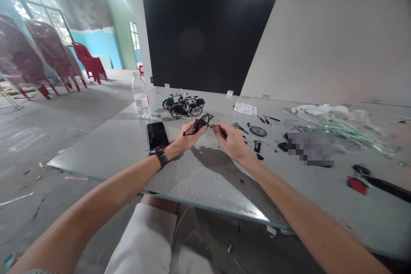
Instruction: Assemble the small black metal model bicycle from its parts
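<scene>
My left hand (pixel 186 140), a watch on its wrist, is wrapped round a small black model bicycle frame (pixel 206 119) with a wheel on its far end, held above the table. Close by on the right, my right hand (pixel 231 140) is closed in a pinch at the frame's near side. A dark thing shows between its fingers, too small and covered to name. Right of that hand lie a loose spoked wheel (pixel 258 131) and several small black parts (pixel 257 146). Behind the frame stand finished-looking model bicycles, one black (pixel 186 110) and one green (pixel 173 100).
A phone (pixel 157 135) lies left of my left hand, with a water bottle (pixel 141 98) behind it. On the right are paper slips (pixel 245 108), plastic wrapping (pixel 349 126), a blurred-out flat object (pixel 310 149) and a black-handled tool (pixel 385 186). An upright board (pixel 208 43) backs the table.
</scene>
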Available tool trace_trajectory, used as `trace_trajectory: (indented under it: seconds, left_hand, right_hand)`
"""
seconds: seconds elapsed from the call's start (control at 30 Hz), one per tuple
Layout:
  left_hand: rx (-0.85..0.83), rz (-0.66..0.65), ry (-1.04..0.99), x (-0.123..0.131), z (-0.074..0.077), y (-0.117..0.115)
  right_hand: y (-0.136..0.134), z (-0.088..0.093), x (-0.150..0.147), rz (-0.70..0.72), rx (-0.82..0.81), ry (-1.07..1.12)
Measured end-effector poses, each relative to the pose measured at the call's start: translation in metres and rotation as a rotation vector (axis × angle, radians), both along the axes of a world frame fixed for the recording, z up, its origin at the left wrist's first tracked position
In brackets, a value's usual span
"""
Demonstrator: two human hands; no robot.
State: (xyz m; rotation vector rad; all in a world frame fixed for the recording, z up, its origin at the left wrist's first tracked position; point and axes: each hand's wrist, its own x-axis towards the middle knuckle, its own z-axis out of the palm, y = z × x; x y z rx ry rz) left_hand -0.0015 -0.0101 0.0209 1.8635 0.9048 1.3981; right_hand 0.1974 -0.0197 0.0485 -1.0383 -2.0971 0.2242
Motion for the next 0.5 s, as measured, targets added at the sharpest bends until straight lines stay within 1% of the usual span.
trace_trajectory:
  seconds: [0.2,0.27,0.37,0.5]
  left_hand:
    - [0.003,0.029,0.059,-0.0010,0.0013,0.0001]
    - [0.013,0.063,0.084,-0.0010,0.0019,-0.0004]
    - [0.018,0.115,0.130,-0.0002,0.0035,-0.0016]
    - [0.051,0.132,0.185,0.0010,0.0045,-0.0023]
  right_hand:
    - [-0.0019,-0.0001,-0.0031,0.017,-0.025,0.014]
    - [-0.0017,-0.0007,-0.0035,0.014,-0.015,0.022]
    - [-0.0005,-0.0029,-0.0039,0.003,-0.020,0.034]
    - [0.0000,-0.0040,-0.0059,-0.035,-0.063,0.072]
